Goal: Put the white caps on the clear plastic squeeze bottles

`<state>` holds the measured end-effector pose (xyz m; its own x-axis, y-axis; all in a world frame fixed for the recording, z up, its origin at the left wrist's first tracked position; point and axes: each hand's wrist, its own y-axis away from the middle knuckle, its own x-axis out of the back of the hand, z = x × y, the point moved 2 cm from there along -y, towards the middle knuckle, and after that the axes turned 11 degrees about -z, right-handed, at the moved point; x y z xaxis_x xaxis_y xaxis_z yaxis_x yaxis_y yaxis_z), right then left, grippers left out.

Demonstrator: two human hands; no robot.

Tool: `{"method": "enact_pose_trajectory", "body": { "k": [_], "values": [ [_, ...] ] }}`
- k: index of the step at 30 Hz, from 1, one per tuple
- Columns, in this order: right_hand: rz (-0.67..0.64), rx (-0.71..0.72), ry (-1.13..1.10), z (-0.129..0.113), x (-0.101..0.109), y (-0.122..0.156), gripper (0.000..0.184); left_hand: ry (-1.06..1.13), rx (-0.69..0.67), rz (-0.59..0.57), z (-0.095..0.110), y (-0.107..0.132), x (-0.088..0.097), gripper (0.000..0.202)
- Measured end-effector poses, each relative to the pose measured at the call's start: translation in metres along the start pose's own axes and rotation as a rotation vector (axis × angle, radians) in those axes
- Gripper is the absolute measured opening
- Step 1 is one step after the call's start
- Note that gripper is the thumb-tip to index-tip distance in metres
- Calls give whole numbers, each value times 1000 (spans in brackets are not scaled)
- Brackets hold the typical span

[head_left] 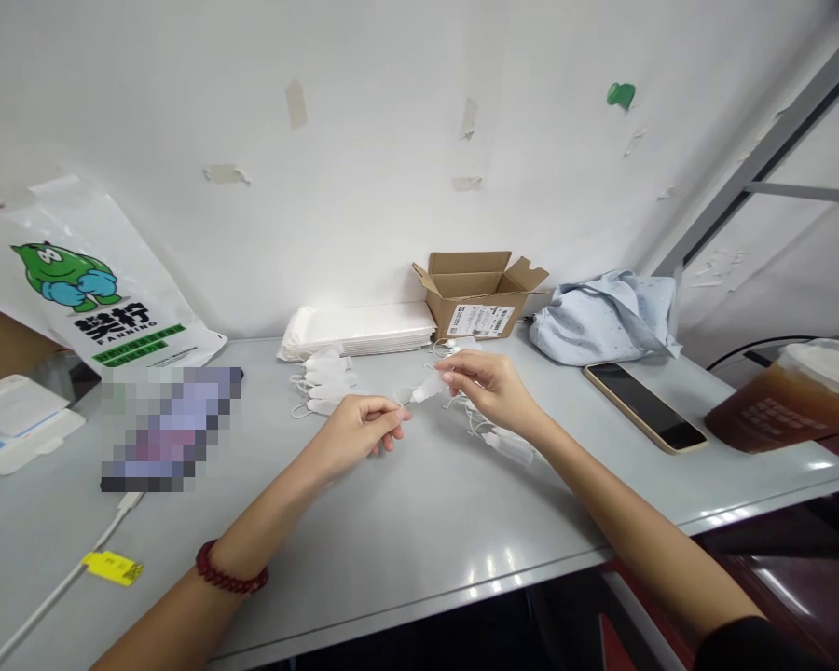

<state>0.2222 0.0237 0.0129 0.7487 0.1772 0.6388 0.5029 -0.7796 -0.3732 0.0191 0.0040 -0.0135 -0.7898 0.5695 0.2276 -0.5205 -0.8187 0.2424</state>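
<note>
Between my hands, just above the table, is a small whitish translucent pouch [428,389] with a thin string loop at its left end. My right hand [486,382] is closed in a pinch on the pouch's right end. With thumb and forefinger together, my left hand [364,429] pinches the loop on the other side. Behind my left hand lies a row of similar looped pouches [325,379]. More of them, including a pouch [512,445] in front, lie partly hidden under my right hand and forearm.
At the wall stand a stack of white sheets [367,326] and an open cardboard box [486,312]. To the right are a blue cloth bundle [601,317], a phone [643,405] and a drink cup [790,401]. A blurred-out device [171,429] with a white cable [48,592] and a printed bag [104,280] are left.
</note>
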Motion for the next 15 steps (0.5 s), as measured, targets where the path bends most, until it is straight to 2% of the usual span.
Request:
{"method": "enact_pose_trajectory", "body": {
  "k": [10,15],
  "values": [
    [-24,4,-14,-4,2,0,22,-64,-47,-9,3,2,0,31],
    [-82,8,6,-3,3,0,21,-268,-113,7,3,3,-2,30]
  ]
}}
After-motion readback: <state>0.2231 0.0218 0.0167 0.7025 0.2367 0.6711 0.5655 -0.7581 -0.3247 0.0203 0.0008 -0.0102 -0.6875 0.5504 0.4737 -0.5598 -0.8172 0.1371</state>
